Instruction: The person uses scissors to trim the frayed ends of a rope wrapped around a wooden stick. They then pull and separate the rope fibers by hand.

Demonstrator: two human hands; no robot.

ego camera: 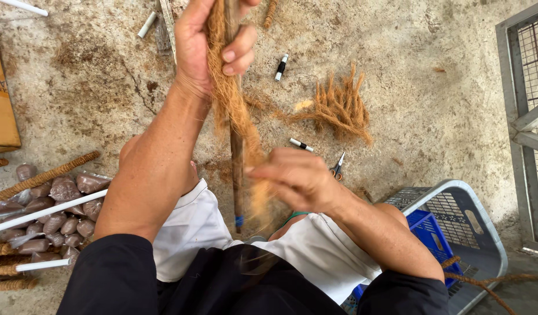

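1. Between my knees: my left hand (207, 44) clenches the wooden stick (237, 169) with coir fibre (231, 96) against it.
2. My right hand (295, 178) pinches the fibre's lower end.
3. Beyond, on the concrete floor (426, 105): loose fibre bundle (339, 108), scissors (337, 167), grey basket (484, 233).

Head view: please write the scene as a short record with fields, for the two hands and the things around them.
left hand: left hand grips the top of a thin brown stick together with coir fibre
right hand: right hand pinches the fibre lower down against the stick
stick: upright, with a blue band near its lower end
floor: loose fibre bundle, small scissors
left side: pile of small brown packets, white tubes
right side: grey basket
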